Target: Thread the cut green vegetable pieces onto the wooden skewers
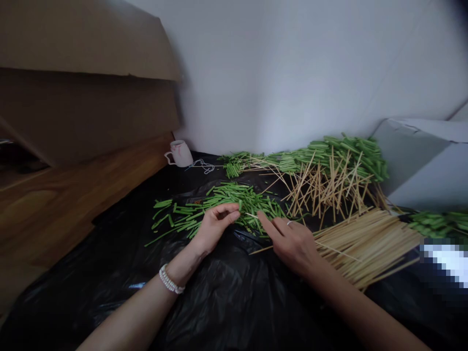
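Note:
My left hand (pixel 216 225) is closed, pinching a short piece of green bean (pixel 240 205) between thumb and fingers. A thin bamboo skewer (pixel 252 215) is held in my right hand (pixel 292 240), its tip pointing left at the bean piece with a small gap between them. Under and behind both hands lies a loose pile of cut green beans (pixel 234 195). To the right, partly behind my right forearm, a thick heap of bare bamboo skewers (pixel 369 243) is spread out.
Skewers loaded with green pieces (pixel 347 151) are stacked along the wall, bare ends toward me. A white mug (pixel 181 154) stands at the back left near a tangled cord (pixel 204 166). Black plastic sheeting (pixel 226 297) covers the surface. Cardboard (pixel 87 97) rises left; a pale box (pixel 424 161) stands right.

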